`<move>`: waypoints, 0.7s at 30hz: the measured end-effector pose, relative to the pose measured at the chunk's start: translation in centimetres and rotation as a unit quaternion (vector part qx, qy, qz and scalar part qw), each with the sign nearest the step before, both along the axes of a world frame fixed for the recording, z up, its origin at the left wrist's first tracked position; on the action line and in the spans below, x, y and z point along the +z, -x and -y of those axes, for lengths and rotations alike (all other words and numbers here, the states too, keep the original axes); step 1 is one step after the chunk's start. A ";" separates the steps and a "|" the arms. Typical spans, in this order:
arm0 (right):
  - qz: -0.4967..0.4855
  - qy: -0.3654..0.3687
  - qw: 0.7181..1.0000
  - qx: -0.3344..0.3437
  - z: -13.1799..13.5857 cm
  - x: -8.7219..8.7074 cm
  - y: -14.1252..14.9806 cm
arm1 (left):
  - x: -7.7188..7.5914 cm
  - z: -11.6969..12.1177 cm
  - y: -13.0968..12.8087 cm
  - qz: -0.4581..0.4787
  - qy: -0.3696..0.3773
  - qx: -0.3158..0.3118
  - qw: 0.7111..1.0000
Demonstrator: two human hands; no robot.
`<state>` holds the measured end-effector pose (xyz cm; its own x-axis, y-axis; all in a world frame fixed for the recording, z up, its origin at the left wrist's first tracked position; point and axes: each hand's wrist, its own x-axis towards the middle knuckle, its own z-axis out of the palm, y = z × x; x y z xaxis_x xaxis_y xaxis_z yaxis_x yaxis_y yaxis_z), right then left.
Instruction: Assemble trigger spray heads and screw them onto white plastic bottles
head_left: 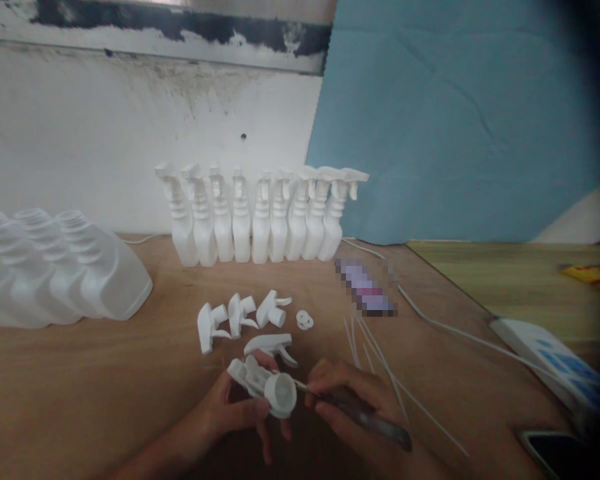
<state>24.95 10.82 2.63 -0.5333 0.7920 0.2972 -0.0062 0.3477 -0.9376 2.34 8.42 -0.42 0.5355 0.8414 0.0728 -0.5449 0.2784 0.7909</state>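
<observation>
My left hand is closed around a white trigger sprayer head, its round screw cap facing me. My right hand grips a dark metal tool and pinches a thin white dip tube right at the cap's opening. Several loose sprayer heads lie on the wooden table just beyond my hands, with a small white disc beside them. More thin white tubes lie to the right of my right hand.
A row of several assembled white spray bottles stands against the back wall. Empty translucent bottles lie at the left. A white cable runs to a white device at the right; a phone lies at the bottom right.
</observation>
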 end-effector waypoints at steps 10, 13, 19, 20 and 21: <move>-0.047 -0.115 0.992 0.010 -0.3 2.0 0.4 | 0.0 0.1 0.4 -0.071 0.086 0.064 0.992; -0.025 -0.128 0.991 0.007 0.0 1.9 0.6 | -0.3 0.3 0.4 -0.081 0.084 0.065 0.991; 0.040 -0.245 0.968 0.044 -0.4 1.2 0.5 | 0.1 0.3 0.3 -0.129 0.090 0.062 0.986; 0.055 -0.307 0.948 0.059 -0.5 1.0 0.6 | 0.3 0.2 0.3 -0.147 0.094 0.061 0.983; 0.074 -0.364 0.926 0.073 -0.7 0.7 0.6 | 0.6 0.2 0.4 -0.168 0.098 0.059 0.979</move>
<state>24.34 11.47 3.34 -0.6967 0.3278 0.6381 0.0078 0.8929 -0.4501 1.91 8.21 0.15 0.3992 0.8795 -0.2590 -0.3008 0.3924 0.8692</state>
